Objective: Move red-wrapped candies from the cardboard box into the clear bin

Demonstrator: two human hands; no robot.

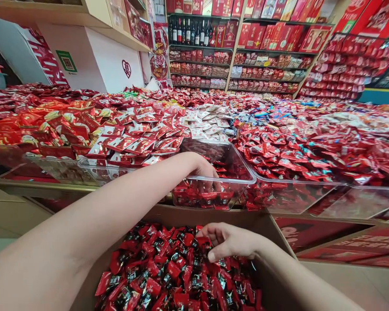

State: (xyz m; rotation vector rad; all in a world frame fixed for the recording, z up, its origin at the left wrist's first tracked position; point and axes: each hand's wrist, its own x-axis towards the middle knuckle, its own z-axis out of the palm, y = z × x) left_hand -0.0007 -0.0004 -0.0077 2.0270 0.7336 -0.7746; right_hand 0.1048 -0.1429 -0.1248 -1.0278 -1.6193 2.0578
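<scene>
My left hand (207,169) reaches over the rim into a clear plastic bin (246,179), which holds a low layer of red-and-black wrapped candies (210,199). Through the front wall its fingers show pointing down, somewhat apart, close to the candies; I make out nothing between them. Below, a cardboard box (262,222) is full of similar wrapped candies (168,272). At the far side of this pile is my right hand (225,242), its thumb and fingers closed around a red-and-black wrapped candy (205,245). How many pieces it grips is partly hidden.
Neighbouring bins heaped with red packets (132,138), white packets (210,121) and shiny red candies (275,151) flank the clear bin. Behind stand shelves with wine bottles (192,32) and red gift boxes (282,36). A white pillar (113,65) rises at left.
</scene>
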